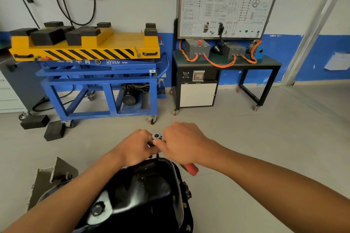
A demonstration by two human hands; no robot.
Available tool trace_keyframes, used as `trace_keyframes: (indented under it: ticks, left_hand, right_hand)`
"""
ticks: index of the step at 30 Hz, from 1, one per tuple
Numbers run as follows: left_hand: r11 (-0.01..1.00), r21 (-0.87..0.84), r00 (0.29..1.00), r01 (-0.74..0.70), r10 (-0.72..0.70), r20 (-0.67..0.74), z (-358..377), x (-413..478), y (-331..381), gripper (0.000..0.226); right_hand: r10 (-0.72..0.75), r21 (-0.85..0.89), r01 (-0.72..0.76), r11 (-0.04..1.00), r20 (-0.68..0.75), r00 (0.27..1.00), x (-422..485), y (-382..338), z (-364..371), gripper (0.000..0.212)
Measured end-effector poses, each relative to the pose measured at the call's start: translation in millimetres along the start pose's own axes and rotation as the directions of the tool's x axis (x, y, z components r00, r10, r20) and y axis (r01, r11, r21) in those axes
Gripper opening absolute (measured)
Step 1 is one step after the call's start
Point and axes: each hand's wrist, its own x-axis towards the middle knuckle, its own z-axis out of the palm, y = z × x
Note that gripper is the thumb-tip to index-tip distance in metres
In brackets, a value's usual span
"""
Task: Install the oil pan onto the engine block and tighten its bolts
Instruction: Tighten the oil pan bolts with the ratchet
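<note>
As you look down, the black oil pan (144, 195) lies nearest you, sump side up, with bolts (187, 193) along its right flange. Just beyond its far edge, your left hand (135, 147) curls round the shaft below the ratchet head (157, 136). Your right hand (182, 143) clamps the handle, whose red grip (191, 169) protrudes under the wrist. Black blocks (55, 130) lie on the floor farther off. Against the wall stand a blue-and-yellow lift cart (98, 73) and a training bench (225, 62).
</note>
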Motion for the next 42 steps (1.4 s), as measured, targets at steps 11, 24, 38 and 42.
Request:
trace_keyframes:
  ticks: [11, 24, 38, 42]
  left_hand:
    - [0.999, -0.006, 0.999, -0.044, 0.044, 0.001, 1.4, 3.7, -6.0, 0.052]
    - [1.000, -0.026, 0.997, 0.000, 0.002, 0.079, -0.3, 4.9, -3.7, 0.037]
    - [1.000, -0.014, 0.996, -0.013, 0.014, 0.083, 0.7, 5.5, -7.5, 0.041]
    - [0.999, -0.030, 0.997, -0.024, 0.026, 0.075, 1.4, 5.1, -5.8, 0.052]
  right_hand:
    - [0.002, 0.034, -0.007, 0.999, 0.142, 0.990, 2.1, -1.0, -10.2, 0.046]
    - [-0.159, -0.284, 0.233, 0.930, 0.260, 0.952, 32.3, 20.8, -36.0, 0.025]
    - [-0.437, -0.299, 0.431, 0.852, 0.048, 0.898, 39.6, 46.9, -18.8, 0.067]
    - [-0.468, -0.331, 0.422, 0.844, -0.067, 0.881, 36.1, 47.9, -9.5, 0.067]
